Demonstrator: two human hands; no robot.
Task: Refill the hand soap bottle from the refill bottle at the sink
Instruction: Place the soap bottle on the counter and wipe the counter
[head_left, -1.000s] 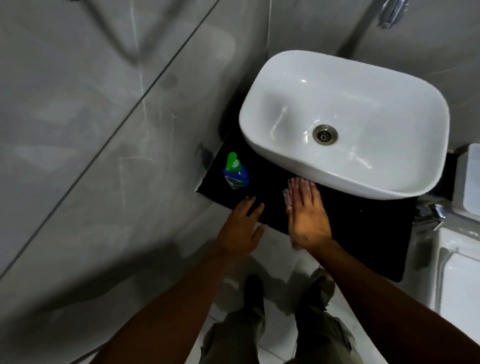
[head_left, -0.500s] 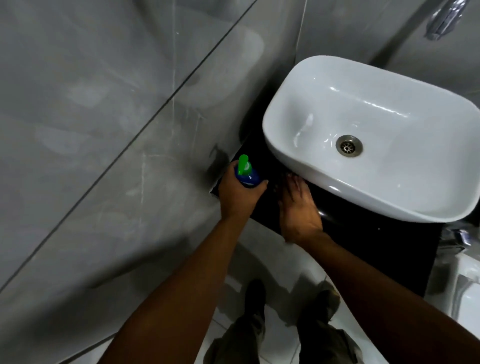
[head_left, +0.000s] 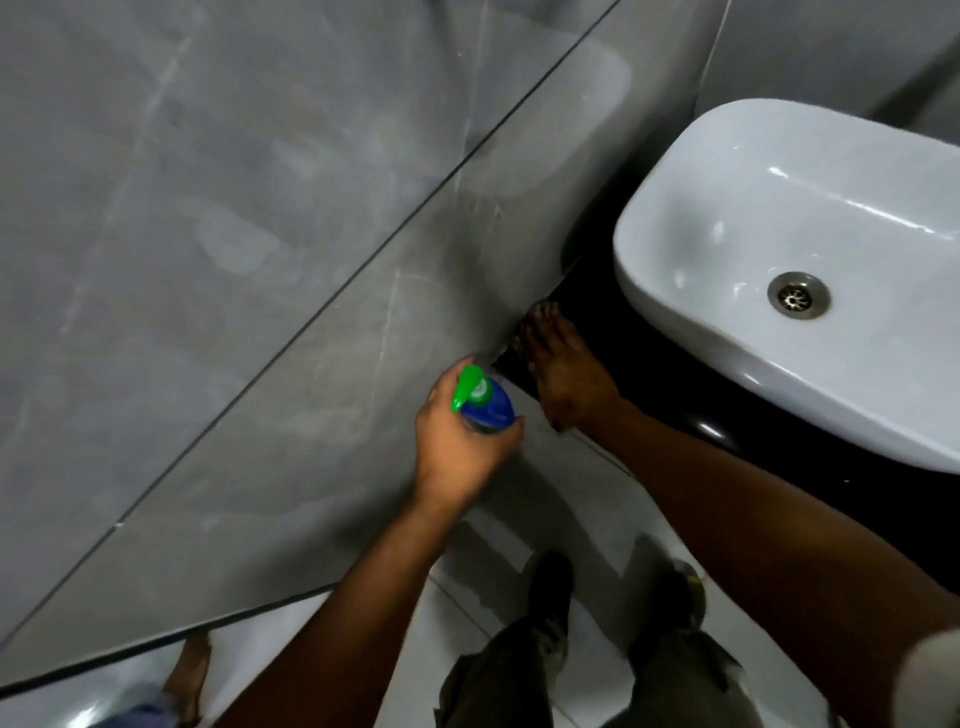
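1. Grey tiled wall (head_left: 234, 260) fills the left of the view and closes that side off, right up against the counter's left end.
2. White sink (head_left: 691, 332) sits at right on a black counter (head_left: 597, 332); basin bare apart from the drain (head_left: 798, 294), so open room for pouring lies to the right.
3. Floor (head_left: 519, 519) pale below the counter edge, with 2 shoes near the bottom.
4. Right hand (head_left: 563, 374) lies flat, palm down, on the counter's left corner, fingers (head_left: 540, 322) together and extended toward the wall, gripping nothing.
5. Left hand (head_left: 457, 447) is wrapped shut around the blue bottle (head_left: 491, 408), held clear of the counter, just left of its front corner and just beside the right hand.
6. Bottle's long axis runs near vertical, tilted slightly toward the wall, with the green pump (head_left: 469, 387) on top above the fist.
7. No second bottle in view, so which of the 2 bottles this is cannot be told.
8. Likely next: carry to the right toward the basin, or bring the right hand over to unscrew the pump. Right hand nearest the pump. Tight at the wall, free toward the sink; counter edge the thing to clear.
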